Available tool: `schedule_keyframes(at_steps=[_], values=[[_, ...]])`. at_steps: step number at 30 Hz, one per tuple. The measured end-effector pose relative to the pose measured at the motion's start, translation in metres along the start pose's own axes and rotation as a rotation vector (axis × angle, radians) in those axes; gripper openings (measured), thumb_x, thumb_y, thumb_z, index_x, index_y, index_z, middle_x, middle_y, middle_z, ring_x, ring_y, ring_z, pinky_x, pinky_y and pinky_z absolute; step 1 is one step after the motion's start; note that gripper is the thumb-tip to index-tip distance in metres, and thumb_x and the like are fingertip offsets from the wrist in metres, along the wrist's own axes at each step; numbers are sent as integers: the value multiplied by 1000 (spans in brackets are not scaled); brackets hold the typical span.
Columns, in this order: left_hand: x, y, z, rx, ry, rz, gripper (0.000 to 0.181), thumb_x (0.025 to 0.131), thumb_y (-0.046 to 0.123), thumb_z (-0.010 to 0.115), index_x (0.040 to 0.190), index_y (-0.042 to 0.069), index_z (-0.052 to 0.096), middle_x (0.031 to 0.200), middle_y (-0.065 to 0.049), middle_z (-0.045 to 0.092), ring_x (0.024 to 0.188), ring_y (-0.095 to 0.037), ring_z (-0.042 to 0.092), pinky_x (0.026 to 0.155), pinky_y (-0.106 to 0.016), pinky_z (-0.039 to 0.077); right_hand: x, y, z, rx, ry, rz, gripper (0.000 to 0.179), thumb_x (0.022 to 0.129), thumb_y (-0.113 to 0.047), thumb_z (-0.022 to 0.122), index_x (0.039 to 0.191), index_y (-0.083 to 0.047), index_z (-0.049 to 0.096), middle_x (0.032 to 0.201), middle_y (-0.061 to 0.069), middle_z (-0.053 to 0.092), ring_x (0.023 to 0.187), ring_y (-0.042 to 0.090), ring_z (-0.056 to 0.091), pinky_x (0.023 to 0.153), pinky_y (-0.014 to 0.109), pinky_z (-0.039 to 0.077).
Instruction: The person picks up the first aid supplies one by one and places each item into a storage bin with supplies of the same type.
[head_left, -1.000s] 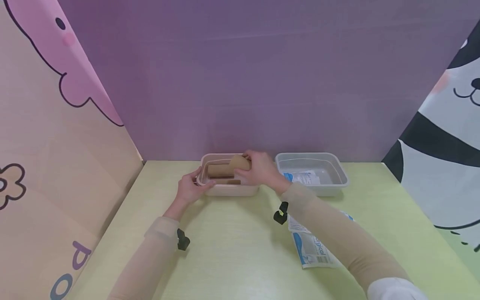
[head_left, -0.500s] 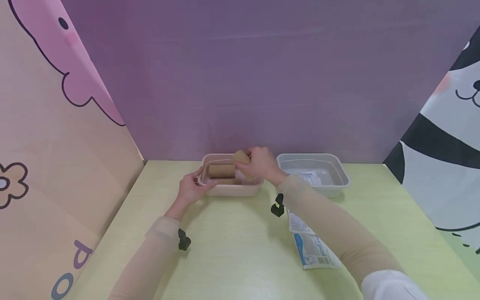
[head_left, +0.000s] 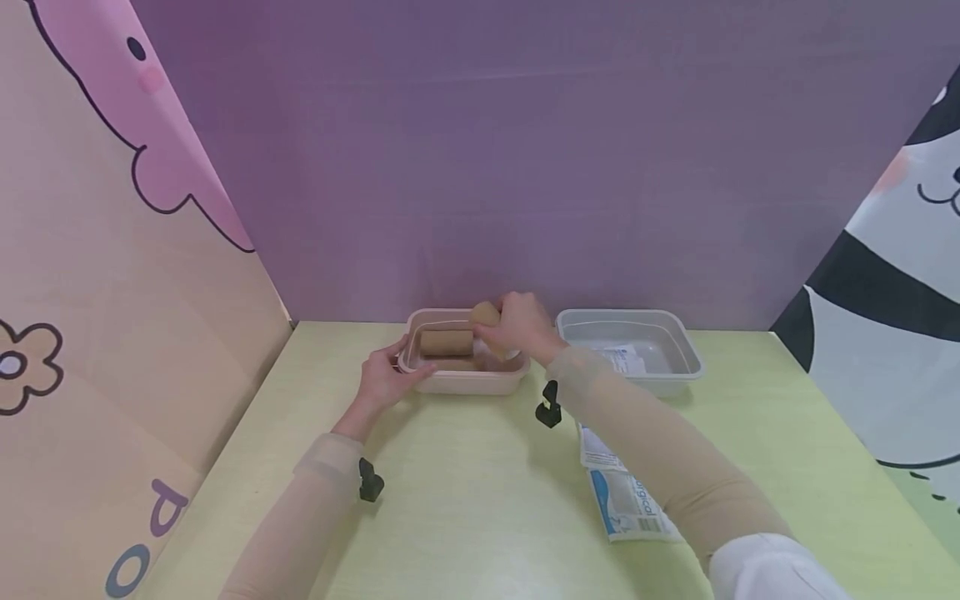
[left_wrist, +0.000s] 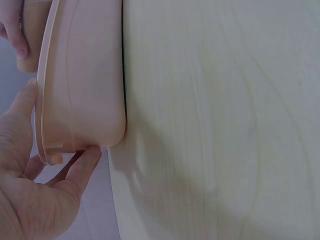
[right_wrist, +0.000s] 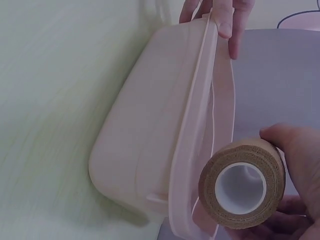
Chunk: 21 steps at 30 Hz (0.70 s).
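Observation:
My right hand (head_left: 522, 323) grips a tan bandage roll (head_left: 486, 314) over the right half of a pink plastic bin (head_left: 468, 382). In the right wrist view the bandage roll (right_wrist: 206, 187) shows its end, with a white core tube. My left hand (head_left: 384, 379) holds the bin's left end, thumb on the front rim and fingers round the end wall, as the left wrist view of the hand (left_wrist: 45, 185) shows. Inside the bin, a second tan roll (head_left: 446, 342) lies lengthwise near the back.
A light grey bin (head_left: 667, 385) stands to the right, holding a white and blue packet (head_left: 625, 359). More white and blue printed packets (head_left: 633, 504) lie on the yellow-green table (head_left: 465, 492), partly under my right forearm. A purple panel (head_left: 480, 167) rises behind the bins.
My right hand has raised the bandage roll a little, shifted it right and tilted it more upright, uncovering more of the roll in the bin. My left hand keeps its hold.

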<state>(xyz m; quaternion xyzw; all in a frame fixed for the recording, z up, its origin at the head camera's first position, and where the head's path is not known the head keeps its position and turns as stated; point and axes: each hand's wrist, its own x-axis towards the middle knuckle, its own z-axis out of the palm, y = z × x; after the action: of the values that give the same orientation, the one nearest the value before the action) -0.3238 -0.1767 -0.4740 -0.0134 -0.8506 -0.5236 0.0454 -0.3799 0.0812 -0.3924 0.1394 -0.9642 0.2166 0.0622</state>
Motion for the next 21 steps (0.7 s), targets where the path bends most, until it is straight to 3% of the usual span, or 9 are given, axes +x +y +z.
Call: schedule_keyframes(at_steps=[5, 12, 21], values=[[0, 1, 2, 9, 7, 14, 88, 87, 31, 90, 159, 5, 47, 124, -29, 74, 95, -25, 76, 64, -20, 55, 5, 1, 4, -36, -29, 37, 51, 90, -52, 78, 64, -15, 55, 64, 1, 55, 60, 18, 52, 52, 30, 38], [-2, 3, 3, 41, 11, 10, 87, 87, 31, 90, 159, 5, 48, 119, -27, 76, 92, -24, 76, 66, -19, 56, 6, -1, 3, -115, -109, 119, 48, 88, -58, 77, 77, -13, 65, 74, 6, 68, 69, 22, 65, 52, 33, 48], [-2, 3, 3, 39, 13, 12, 87, 87, 31, 90, 159, 5, 47, 118, -27, 77, 90, -21, 74, 66, -19, 56, 10, -7, 9, -215, -120, 144, 47, 87, -58, 78, 77, -14, 63, 82, 5, 70, 76, 24, 67, 59, 39, 54]])
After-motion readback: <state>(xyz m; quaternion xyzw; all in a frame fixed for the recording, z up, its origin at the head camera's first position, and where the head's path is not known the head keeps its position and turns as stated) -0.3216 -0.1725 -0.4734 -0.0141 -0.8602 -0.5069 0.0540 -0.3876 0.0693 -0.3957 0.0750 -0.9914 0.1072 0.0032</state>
